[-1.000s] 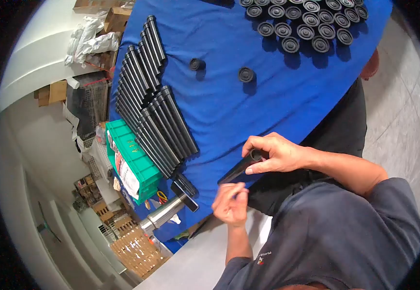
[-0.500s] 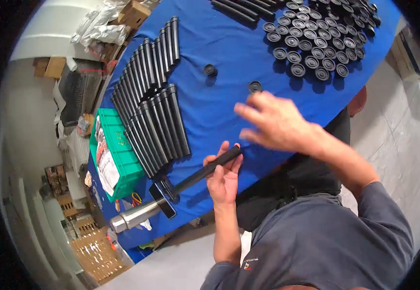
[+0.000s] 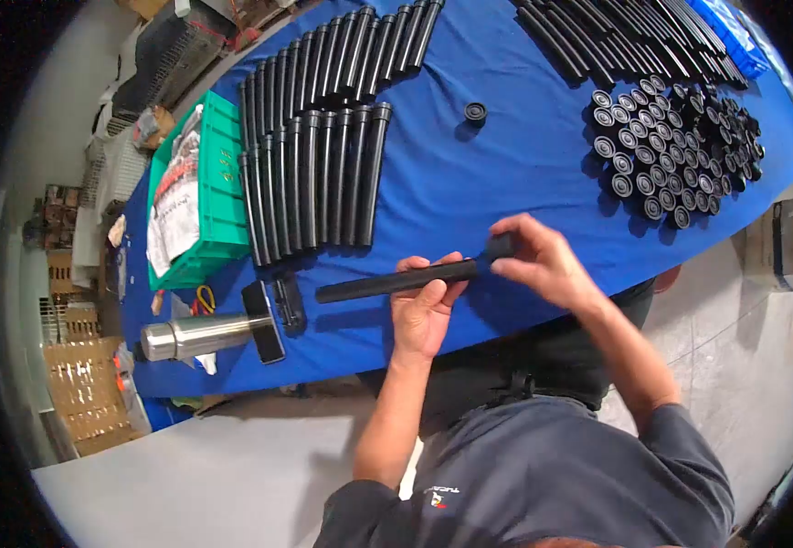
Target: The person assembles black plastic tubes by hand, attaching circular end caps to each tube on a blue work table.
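My left hand (image 3: 422, 315) is closed around a black tube (image 3: 360, 285), held nearly level above the blue cloth. My right hand (image 3: 547, 268) pinches a round black cap (image 3: 499, 247) right at the tube's right end. Farther up the cloth, a single loose cap (image 3: 475, 112) lies on its own. Left of my hands, black tubes with wider end collars (image 3: 323, 178) lie side by side in two rows.
A pile of black caps (image 3: 661, 151) sits at the right, with more black tubes (image 3: 616, 36) behind it. Along the left stand a green crate (image 3: 223, 192), a steel flask (image 3: 205, 335), a phone (image 3: 263, 321) and a dark object (image 3: 289, 301). The blue cloth (image 3: 433, 201) covers the table.
My right hand has picked up a cap and brought it to the tube's end. The tube has turned closer to level. The whole view has shifted.
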{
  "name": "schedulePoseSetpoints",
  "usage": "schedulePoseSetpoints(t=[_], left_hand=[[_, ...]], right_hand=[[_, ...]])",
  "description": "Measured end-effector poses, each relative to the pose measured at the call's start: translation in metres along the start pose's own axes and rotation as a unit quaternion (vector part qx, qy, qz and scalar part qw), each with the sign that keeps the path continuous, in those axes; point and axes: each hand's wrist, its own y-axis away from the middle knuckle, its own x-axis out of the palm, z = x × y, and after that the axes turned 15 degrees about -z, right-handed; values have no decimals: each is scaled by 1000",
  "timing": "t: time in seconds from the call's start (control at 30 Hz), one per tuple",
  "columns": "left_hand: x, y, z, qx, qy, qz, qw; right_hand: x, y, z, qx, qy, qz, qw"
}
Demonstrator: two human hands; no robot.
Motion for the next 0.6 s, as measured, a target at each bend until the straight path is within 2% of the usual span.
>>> schedulePoseSetpoints(t=[0.1,0.23,0.43,0.6], left_hand=[[3,1,1,11,-4,-14,1000],[5,3,0,26,-32,-11,999],[5,7,3,28,-54,-21,998],[10,9,3,40,-103,-41,993]], right_hand=[[20,15,-13,54,-80,16,995],[23,20,-21,42,-98,17,994],[22,20,-12,-77,-10,-24,997],[15,21,0,-146,97,-9,984]])
